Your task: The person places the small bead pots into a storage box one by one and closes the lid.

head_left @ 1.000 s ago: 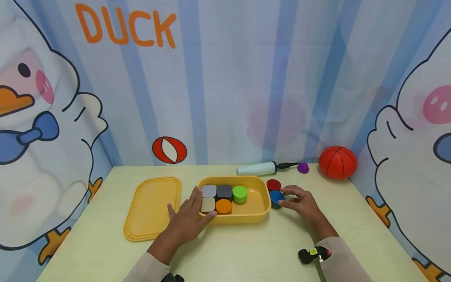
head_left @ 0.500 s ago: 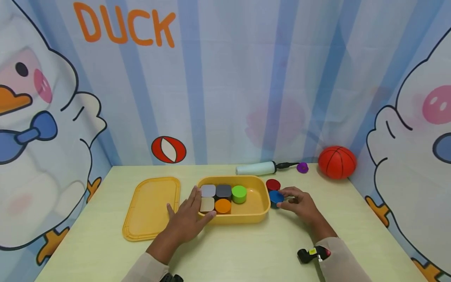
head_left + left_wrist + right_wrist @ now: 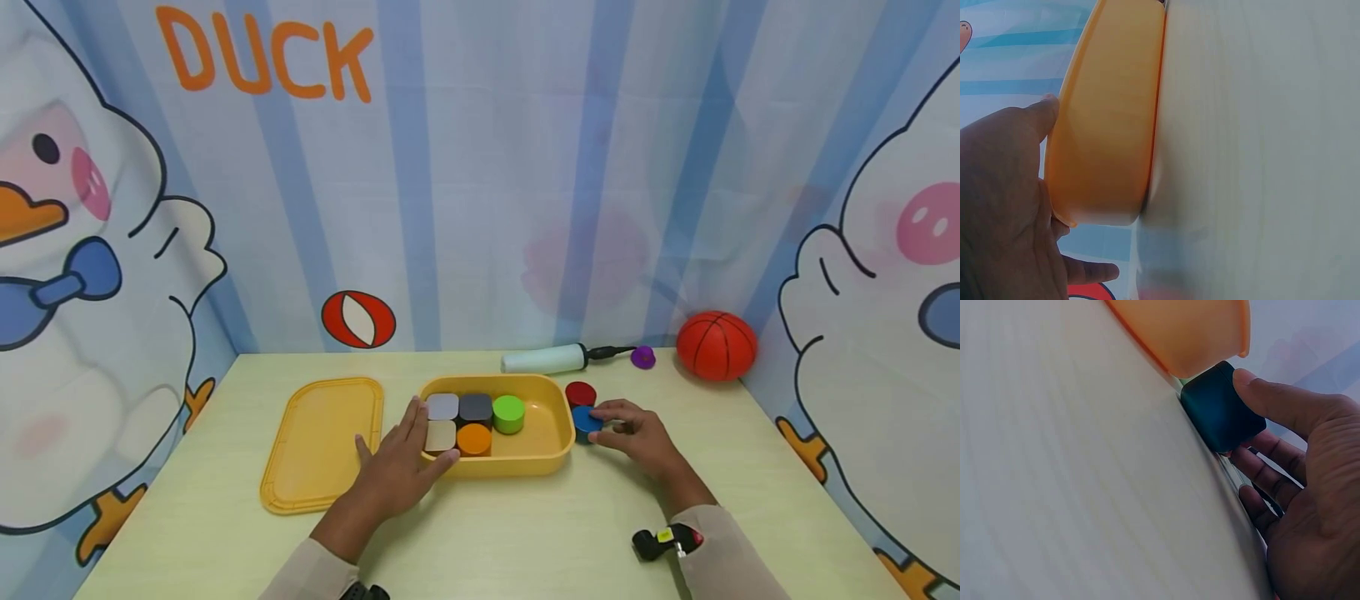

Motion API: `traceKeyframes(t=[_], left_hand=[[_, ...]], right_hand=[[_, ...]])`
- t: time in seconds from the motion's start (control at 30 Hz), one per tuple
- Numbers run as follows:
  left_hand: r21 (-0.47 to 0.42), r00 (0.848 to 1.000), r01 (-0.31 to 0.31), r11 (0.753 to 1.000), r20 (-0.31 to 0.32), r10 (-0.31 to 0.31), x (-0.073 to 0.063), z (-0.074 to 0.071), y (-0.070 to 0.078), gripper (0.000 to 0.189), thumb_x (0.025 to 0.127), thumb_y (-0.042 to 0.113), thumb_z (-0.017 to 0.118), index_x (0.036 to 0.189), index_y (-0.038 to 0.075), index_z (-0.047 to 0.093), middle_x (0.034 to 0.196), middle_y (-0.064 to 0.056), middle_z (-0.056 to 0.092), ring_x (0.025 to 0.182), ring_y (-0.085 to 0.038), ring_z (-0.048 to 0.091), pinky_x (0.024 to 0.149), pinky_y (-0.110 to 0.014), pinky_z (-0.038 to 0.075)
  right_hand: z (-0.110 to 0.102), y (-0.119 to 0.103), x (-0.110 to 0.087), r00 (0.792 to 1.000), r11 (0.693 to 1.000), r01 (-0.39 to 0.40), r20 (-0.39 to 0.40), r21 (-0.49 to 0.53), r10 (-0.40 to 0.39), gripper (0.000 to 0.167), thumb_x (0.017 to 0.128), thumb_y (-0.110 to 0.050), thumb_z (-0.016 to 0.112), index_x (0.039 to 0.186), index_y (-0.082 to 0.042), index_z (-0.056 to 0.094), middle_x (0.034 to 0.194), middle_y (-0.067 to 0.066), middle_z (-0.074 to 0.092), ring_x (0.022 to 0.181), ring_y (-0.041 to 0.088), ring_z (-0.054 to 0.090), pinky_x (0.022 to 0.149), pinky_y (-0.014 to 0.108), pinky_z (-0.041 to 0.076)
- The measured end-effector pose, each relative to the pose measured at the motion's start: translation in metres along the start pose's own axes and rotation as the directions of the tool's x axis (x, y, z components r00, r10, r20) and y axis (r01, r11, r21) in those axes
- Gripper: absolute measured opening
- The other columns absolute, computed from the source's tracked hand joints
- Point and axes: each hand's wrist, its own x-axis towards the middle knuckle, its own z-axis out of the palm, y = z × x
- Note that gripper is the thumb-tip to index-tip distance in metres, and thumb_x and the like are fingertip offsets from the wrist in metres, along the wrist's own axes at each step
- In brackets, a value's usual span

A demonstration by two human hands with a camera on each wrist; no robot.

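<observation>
Head view: hands lay well apart. R hand (image 3: 641,439) pinched blue block (image 3: 585,424) btwn thumb & fingers, just beside R end of yellow tub (image 3: 517,468); block stood upright, round flat top up. Red block (image 3: 581,393) sat just beyond it. Tub lay mouth up, long axis L–R across pale tabletop (image 3: 517,533). L hand (image 3: 393,473) rested at tub's L end, fingers extended, thumb at near rim. In tub, far row, L to R: lt-grey block (image 3: 442,407), dk-grey block (image 3: 476,407), lime block (image 3: 509,412); near row: cream block (image 3: 441,436), orange block (image 3: 474,438). Yellow lid (image 3: 318,442) lay flat to L, long axis pointing away from person, slightly slanted. At back: pale pump (image 3: 543,359), nozzle pointing R twd purple piece (image 3: 642,358); red ball (image 3: 716,346) at far R.

L wrist view: tub's smooth outer wall, long axis near vertical in frame; thumb tip touched rim side, one finger stuck out past end. Contents, seen only from head, were hidden.

R wrist view: side wall of blue block, out of sight from above behind fingers; profile approx. square w/ rounded corners, ht & width abt equal. Thumb pressed one side, other fingers opp. Tub end was close by; contact w/ block couldn't be told.
</observation>
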Motion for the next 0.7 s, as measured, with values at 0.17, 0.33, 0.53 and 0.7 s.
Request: traceKeyframes(t=[0.17,0.33,0.53,0.7], left_hand=[[0.002,1.000,-0.007,1.000,-0.003,0.007,-0.0002,-0.0009,-0.0001,0.101,0.106,0.076,0.046,0.177,0.013,0.013,0.187,-0.005,0.007,0.163,-0.047,0.036,0.118,-0.094,-0.003],[-0.005,1.000,-0.008,1.000,-0.005,0.008,-0.0001,-0.0007,-0.0007,0.101,0.106,0.076,0.047,0.177,0.013,0.013,0.187,-0.005,0.007,0.164,-0.046,0.036,0.117,-0.094,-0.003],[-0.011,1.000,0.002,1.000,0.015,-0.002,0.0011,0.0019,-0.0019,0.101,0.106,0.077,0.045,0.178,0.016,0.009,0.187,-0.002,0.003,0.165,-0.044,0.034,0.118,-0.094,-0.004],[-0.008,1.000,-0.004,1.000,0.005,0.004,0.0014,0.0016,-0.0017,0.101,0.106,0.077,0.045,0.178,0.015,0.010,0.187,-0.003,0.004,0.165,-0.044,0.034,0.118,-0.094,-0.003]], right_hand=[[0.0001,-0.0014,-0.0004,1.000,1.000,0.021,-0.004,0.003,-0.021,0.039,0.094,-0.020,0.088,0.131,-0.008,0.081,0.142,0.016,0.070,0.129,0.031,0.064,0.101,0.028,0.056],[0.0012,-0.0033,-0.0018,1.000,1.000,0.014,-0.012,0.008,-0.014,0.040,0.094,-0.019,0.088,0.131,-0.007,0.080,0.143,0.017,0.070,0.131,0.034,0.064,0.102,0.032,0.057],[0.0021,-0.0060,-0.0040,1.000,1.000,-0.011,-0.014,-0.022,0.011,0.038,0.095,-0.019,0.087,0.131,-0.008,0.080,0.143,0.016,0.070,0.130,0.034,0.065,0.105,0.036,0.057],[0.0013,-0.0066,-0.0028,1.000,0.999,-0.015,-0.013,-0.034,0.014,0.037,0.097,-0.020,0.086,0.132,-0.010,0.080,0.144,0.015,0.070,0.130,0.034,0.065,0.108,0.038,0.057]])
